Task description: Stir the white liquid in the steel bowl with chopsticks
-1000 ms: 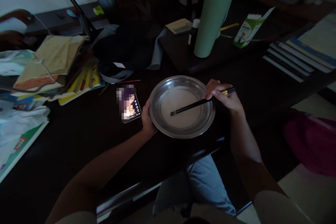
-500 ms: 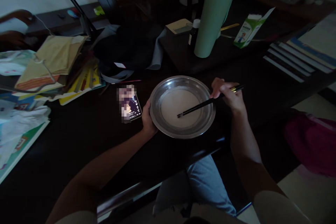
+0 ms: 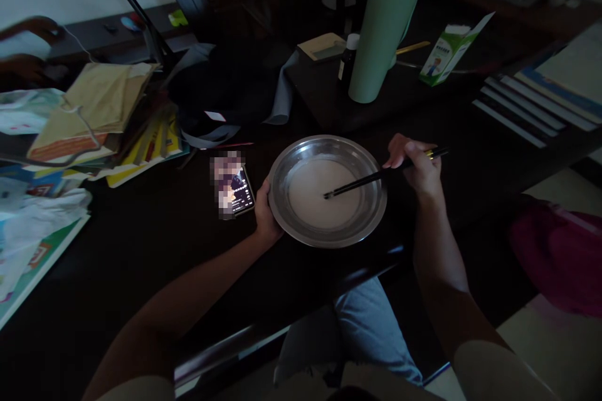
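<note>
A round metal bowl (image 3: 329, 239) on the dark table holds a pale, off-white liquid (image 3: 313, 200). My left hand (image 3: 267, 216) grips the bowl's left rim, its thumb along the edge and the other fingers hidden beneath or behind the side. In my right hand (image 3: 416, 166), closed around them, are black chopsticks (image 3: 360, 183) with a gold band near the upper end. They slant down over the right rim, and their tips meet the liquid near the middle of the bowl. Just left of my left hand lies a phone (image 3: 243, 191) with a lit screen, partly blurred out.
Behind the bowl stand a tall green flask (image 3: 388, 25), a small dark bottle (image 3: 348, 59) and a green-and-white box (image 3: 442, 56). A black bag (image 3: 230, 84) and piled envelopes (image 3: 94, 97) lie at left. Books (image 3: 527, 106) are stacked at right.
My right hand has shifted slightly to the right, and the chopstick tips have moved right and a little up within the liquid. The bowl and my left hand stay in place.
</note>
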`<state>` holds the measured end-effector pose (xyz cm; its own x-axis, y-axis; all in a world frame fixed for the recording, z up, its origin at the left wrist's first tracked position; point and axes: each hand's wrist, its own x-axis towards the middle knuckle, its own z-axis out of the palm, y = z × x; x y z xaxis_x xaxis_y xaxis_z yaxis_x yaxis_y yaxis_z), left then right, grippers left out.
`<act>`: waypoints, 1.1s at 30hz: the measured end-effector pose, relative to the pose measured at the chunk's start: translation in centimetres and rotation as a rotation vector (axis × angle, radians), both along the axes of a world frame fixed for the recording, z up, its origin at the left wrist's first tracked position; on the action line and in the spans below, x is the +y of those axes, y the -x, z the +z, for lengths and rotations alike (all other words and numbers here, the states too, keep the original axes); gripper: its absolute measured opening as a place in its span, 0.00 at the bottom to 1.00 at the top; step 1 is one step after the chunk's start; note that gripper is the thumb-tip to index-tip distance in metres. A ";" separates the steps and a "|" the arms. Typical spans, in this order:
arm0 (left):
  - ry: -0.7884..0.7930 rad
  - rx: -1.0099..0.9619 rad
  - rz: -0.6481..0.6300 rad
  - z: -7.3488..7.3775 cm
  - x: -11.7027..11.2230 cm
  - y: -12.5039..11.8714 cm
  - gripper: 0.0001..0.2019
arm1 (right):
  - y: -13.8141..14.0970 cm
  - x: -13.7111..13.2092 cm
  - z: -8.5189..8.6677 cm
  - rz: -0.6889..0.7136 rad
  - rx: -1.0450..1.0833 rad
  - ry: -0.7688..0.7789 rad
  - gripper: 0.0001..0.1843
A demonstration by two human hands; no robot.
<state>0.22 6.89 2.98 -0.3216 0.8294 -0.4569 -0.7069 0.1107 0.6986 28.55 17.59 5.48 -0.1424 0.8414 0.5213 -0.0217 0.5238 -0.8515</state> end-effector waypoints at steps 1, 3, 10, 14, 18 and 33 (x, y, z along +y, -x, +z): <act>0.004 -0.003 0.004 0.0 0.0 0.0 0.15 | 0.0 -0.1 0.1 0.041 -0.016 0.008 0.28; 0.007 -0.006 0.008 -0.1 0.0 0.1 0.14 | 0.1 -0.2 0.3 0.145 -0.108 0.038 0.26; 0.001 -0.010 0.001 -0.9 0.0 0.2 0.14 | 0.5 -0.3 0.7 0.191 -0.261 0.013 0.19; -0.059 0.020 0.005 -1.2 0.0 0.2 0.14 | 0.2 -0.2 0.3 0.022 -0.144 0.025 0.23; -0.054 0.025 -0.010 -1.1 0.0 0.2 0.14 | 0.0 -0.2 0.2 -0.011 -0.019 0.029 0.28; -0.048 0.050 0.019 -0.8 0.0 0.1 0.13 | 0.3 -0.1 0.3 -0.004 -0.151 0.060 0.25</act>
